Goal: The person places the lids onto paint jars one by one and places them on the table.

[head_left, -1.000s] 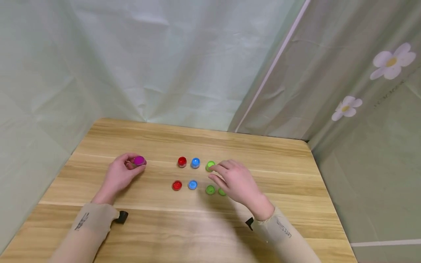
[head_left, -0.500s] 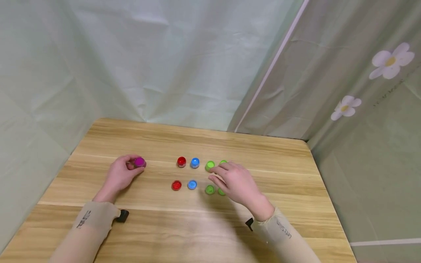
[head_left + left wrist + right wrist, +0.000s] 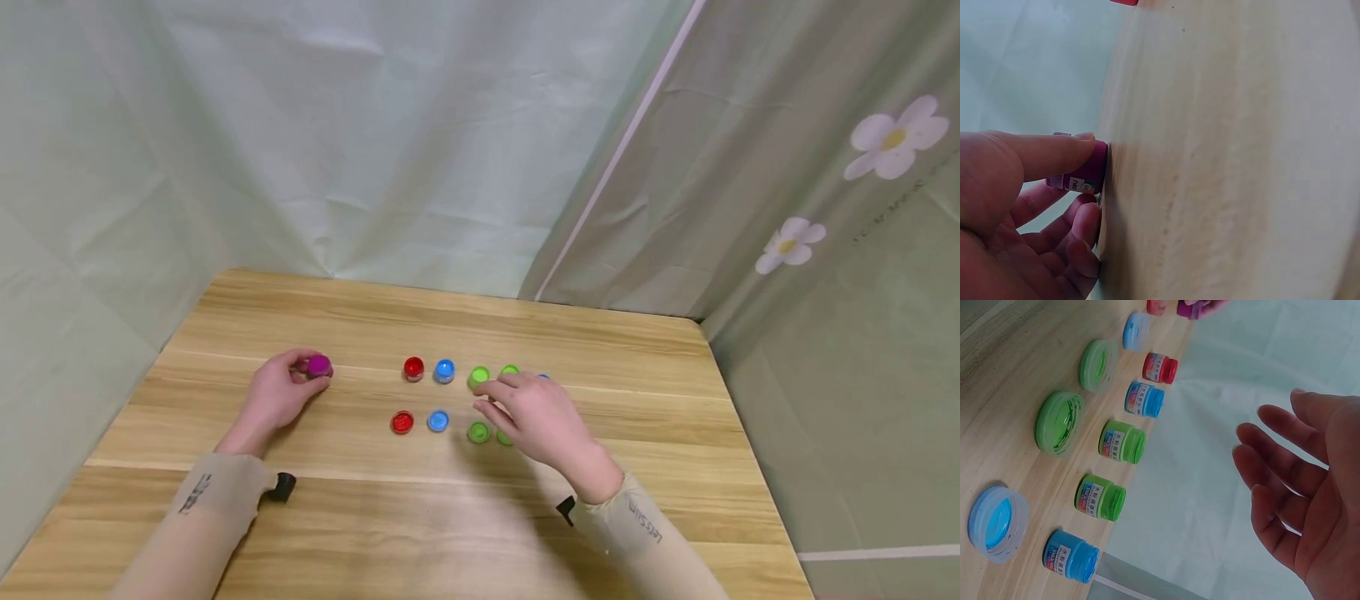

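Note:
My left hand (image 3: 273, 393) pinches a small purple paint jar (image 3: 319, 366) at the table's left; in the left wrist view the jar (image 3: 1089, 170) is right at the tabletop, thumb along its side. My right hand (image 3: 534, 417) hovers over the right part of two rows, fingers loosely bent and holding nothing. The back row has open paint jars: red (image 3: 413, 369), blue (image 3: 445, 372), two green (image 3: 1120, 442), and another blue jar (image 3: 1071, 557). In front lie their lids: red (image 3: 402, 422), blue (image 3: 438, 421), two green (image 3: 1060, 424), and blue (image 3: 999, 523). In the head view my right hand partly hides this end.
The wooden table (image 3: 360, 533) has pale curtains (image 3: 420, 150) behind it and at both sides. White flowers (image 3: 898, 137) are printed on the right curtain.
My right hand has dipped slightly, so the second green jar and a bit of the right blue jar now show past it. My left hand keeps its pinch on the purple jar, barely shifted.

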Motion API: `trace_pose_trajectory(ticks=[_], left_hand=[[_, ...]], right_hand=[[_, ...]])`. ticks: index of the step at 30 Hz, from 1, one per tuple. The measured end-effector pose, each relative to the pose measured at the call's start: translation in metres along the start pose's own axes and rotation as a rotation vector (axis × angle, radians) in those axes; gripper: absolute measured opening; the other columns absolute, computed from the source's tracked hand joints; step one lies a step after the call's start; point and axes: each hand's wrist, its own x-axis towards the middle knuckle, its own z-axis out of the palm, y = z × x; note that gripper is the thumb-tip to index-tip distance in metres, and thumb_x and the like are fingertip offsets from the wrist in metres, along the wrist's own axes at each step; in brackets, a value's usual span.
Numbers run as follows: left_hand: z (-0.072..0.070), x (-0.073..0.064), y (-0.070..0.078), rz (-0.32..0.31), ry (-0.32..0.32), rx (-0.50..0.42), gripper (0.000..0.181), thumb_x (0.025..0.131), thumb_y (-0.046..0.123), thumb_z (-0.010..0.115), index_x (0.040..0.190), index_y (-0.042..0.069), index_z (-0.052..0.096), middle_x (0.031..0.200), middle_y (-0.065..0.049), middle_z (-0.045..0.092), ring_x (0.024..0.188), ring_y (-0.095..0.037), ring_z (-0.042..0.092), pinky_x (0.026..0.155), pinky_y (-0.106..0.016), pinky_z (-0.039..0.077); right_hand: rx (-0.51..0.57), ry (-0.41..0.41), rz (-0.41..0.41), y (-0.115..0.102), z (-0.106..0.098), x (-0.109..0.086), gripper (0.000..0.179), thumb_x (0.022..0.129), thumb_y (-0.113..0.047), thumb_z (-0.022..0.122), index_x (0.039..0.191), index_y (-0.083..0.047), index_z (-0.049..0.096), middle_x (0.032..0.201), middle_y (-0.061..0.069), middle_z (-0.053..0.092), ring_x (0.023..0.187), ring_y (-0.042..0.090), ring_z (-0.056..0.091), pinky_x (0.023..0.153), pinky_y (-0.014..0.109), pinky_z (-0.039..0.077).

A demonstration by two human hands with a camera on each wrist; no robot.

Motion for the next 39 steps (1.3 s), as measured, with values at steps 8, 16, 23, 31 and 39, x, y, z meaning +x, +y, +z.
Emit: trace_pose_trajectory(ticks=[8,16,23,31,39], left_hand=[[0.001,-0.002,-0.002,0.013,0.024,-0.005,0.053,0.099,0.017,0.078,0.143,-0.006,0.058,0.117,-0.023,0.062,0.094,-0.031,0.057,0.078,-0.038,0.046],[0.003,-0.002,-0.004,0.045,0.052,0.008,0.051,0.099,0.015,0.078,0.141,-0.006,0.059,0.114,-0.023,0.063,0.091,-0.031,0.058,0.075,-0.038,0.047],[0.001,-0.003,-0.003,0.026,0.039,-0.031,0.058,0.098,0.016,0.080,0.145,-0.008,0.055,0.118,-0.027,0.063,0.094,-0.033,0.059,0.075,-0.036,0.046],[-0.005,-0.006,-0.001,-0.002,0.063,-0.062,0.080,0.096,0.023,0.082,0.156,-0.009,0.041,0.131,-0.033,0.051,0.099,-0.036,0.054,0.078,-0.039,0.045],[-0.012,-0.018,0.010,-0.001,0.154,-0.098,0.074,0.099,0.026,0.079,0.158,-0.002,0.044,0.136,-0.029,0.051,0.099,-0.032,0.050,0.077,-0.037,0.040]], right_hand=[[0.019,0.006,-0.006,0.001,0.001,0.001,0.020,0.105,-0.032,0.073,0.117,-0.019,0.081,0.090,-0.011,0.070,0.073,0.006,0.059,0.066,0.032,0.053],[0.010,0.010,-0.011,0.002,0.002,-0.001,0.016,0.104,-0.032,0.073,0.111,-0.019,0.082,0.092,-0.009,0.073,0.074,0.006,0.064,0.066,0.032,0.057],[0.025,0.012,-0.004,0.002,0.003,-0.001,0.016,0.104,-0.032,0.073,0.109,-0.019,0.082,0.092,-0.010,0.074,0.074,0.006,0.066,0.064,0.031,0.057],[0.044,0.006,0.004,0.004,0.004,-0.003,0.015,0.104,-0.030,0.075,0.110,-0.018,0.082,0.090,-0.010,0.074,0.073,0.004,0.065,0.066,0.030,0.057],[0.046,-0.007,0.025,0.011,0.001,-0.004,0.016,0.105,-0.028,0.073,0.113,-0.017,0.082,0.089,-0.011,0.072,0.073,0.003,0.063,0.066,0.029,0.055]])
